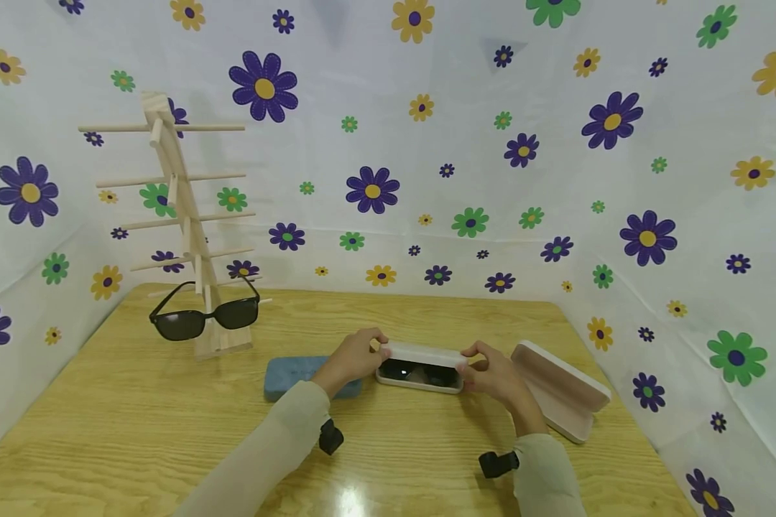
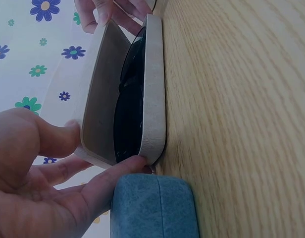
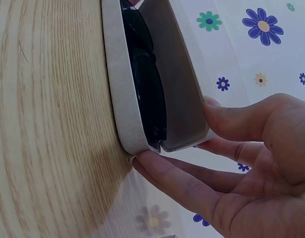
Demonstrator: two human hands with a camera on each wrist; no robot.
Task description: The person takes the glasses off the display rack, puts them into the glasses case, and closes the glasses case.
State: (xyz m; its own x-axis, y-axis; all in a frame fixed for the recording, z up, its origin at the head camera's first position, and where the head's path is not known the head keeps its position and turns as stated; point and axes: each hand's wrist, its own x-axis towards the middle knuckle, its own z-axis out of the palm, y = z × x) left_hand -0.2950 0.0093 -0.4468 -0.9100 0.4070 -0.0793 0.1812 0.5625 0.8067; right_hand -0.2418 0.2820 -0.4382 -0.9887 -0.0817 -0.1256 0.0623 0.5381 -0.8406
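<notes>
A white glasses case stands on the table with its lid partly raised, and dark sunglasses lie inside it. My left hand grips the case's left end, thumb on the lid's edge and a finger at the base's corner. At the opposite end my right hand grips in the same way, its thumb against the lid's rim and fingers by the hinge corner. A closed blue glasses case lies beneath and beside the left hand, partly covered by it.
A wooden display rack with side pegs stands at the back left, black sunglasses hanging low on it. Right of the right hand, a pinkish glasses case lies with its lid up. Flowered cloth encloses the wooden table.
</notes>
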